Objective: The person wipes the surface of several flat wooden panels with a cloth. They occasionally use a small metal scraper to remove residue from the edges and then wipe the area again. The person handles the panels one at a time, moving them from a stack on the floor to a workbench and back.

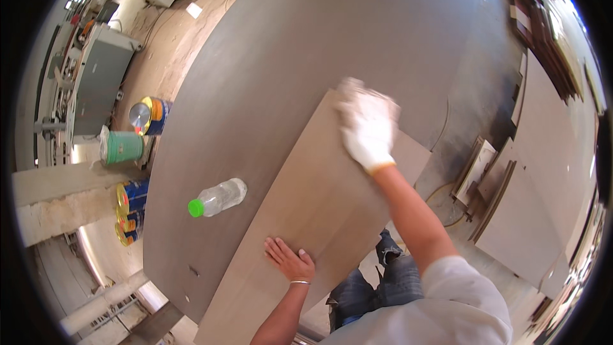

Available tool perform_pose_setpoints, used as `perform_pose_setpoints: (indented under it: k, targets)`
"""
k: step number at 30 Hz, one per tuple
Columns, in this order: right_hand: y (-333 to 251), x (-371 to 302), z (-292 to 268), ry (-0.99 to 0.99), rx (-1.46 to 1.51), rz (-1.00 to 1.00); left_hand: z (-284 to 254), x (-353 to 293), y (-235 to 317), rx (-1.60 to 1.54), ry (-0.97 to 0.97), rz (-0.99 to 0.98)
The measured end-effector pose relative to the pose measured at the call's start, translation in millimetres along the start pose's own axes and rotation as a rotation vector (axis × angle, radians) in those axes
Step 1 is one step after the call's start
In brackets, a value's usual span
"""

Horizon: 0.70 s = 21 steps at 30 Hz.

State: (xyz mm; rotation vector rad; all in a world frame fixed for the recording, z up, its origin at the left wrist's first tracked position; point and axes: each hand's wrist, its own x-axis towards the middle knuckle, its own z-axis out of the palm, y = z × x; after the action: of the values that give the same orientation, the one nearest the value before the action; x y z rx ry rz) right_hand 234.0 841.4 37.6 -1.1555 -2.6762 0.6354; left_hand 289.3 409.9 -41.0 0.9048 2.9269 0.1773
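Observation:
A long light-brown board [319,185] lies slantwise over a large grey-brown panel [274,70]. My bare left hand [290,260], with a pale band at the wrist, rests flat on the board's near part, fingers stretched and open. At its far end, my right hand [369,118] in a white knit glove presses on the board's surface. Motion blurs its fingers, so I cannot tell whether anything is under them. A clear plastic bottle with a green cap [220,198] is on the panel left of the board; whether it stands or lies is unclear.
Blue-and-yellow cans [132,197] and a green bucket [123,147] stand beyond the panel's left edge. Grey machine cabinets [102,83] are farther left. Stacked boards [543,32] and large pale sheets [530,198] take up the right side.

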Motion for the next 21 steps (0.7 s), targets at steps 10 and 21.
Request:
perform_pose_setpoints:
  k: [10, 21]
  targets:
    - [31, -11, 41, 0.368, 0.032, -0.323, -1, 0, -7, 0.039, 0.061, 0.022]
    - [15, 19, 67, 0.352, 0.198, -0.418, 18, 0, 1, 0.017, 0.064, 0.047]
